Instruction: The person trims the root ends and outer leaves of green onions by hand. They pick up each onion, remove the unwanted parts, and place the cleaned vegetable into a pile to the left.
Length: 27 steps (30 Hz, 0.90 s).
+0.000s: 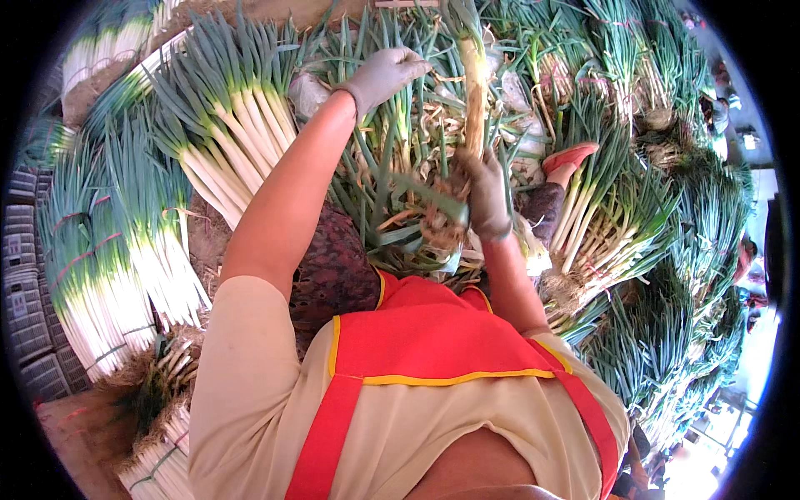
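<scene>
My right hand (489, 194), in a grey glove, grips a thick green onion (474, 94) near its root end. The stalk stands nearly upright in view, its lower part covered in brown, dry outer skin. My left hand (384, 78), also gloved, is raised to the left of that stalk, apart from it. Its fingers are bunched, and whether anything thin is pinched between them is unclear. A blurred green leaf (431, 195) lies across the view left of my right hand. Below my hands is a litter of leaves and peeled skins (431, 125).
Clean white-stemmed green onions (250, 125) lie beside my left arm. Tied bundles (106, 269) stand farther left, near stacked plastic crates (28, 300). Unpeeled green onions with roots (587, 250) lie at my right, by my foot in a red shoe (570, 156). More bundles (656, 337) fill the right side.
</scene>
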Available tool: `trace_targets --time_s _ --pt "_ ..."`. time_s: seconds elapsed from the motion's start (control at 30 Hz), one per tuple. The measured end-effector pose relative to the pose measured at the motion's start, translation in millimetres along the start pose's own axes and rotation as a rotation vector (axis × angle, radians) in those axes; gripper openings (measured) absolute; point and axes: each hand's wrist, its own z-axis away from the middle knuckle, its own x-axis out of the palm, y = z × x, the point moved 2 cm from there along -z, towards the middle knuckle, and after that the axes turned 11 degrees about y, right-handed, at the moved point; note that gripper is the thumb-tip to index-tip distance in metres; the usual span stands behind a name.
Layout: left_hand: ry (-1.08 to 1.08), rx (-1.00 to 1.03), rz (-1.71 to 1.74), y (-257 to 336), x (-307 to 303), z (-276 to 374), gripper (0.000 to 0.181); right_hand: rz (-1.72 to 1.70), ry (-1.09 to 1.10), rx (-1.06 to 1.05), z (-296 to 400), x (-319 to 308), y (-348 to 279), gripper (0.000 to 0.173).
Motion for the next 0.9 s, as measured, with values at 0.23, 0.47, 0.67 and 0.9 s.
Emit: trace_targets --time_s 0.23,0.47,0.67,0.9 --pt "-0.248 -0.339 0.955 24 23 -5 0.035 0.282 -0.040 -0.141 80 -11 48 0.023" --pt "-0.249 -0.299 1.036 33 30 9 0.032 0.345 0.065 -0.740 -7 19 -23 0.044" --pt "-0.131 -0.301 1.145 43 29 9 0.028 0.516 0.011 -0.768 -72 59 -63 0.042" --pt "0.217 -0.212 1.150 38 -14 -17 0.027 0.616 -0.011 -0.070 -36 -8 89 0.027"
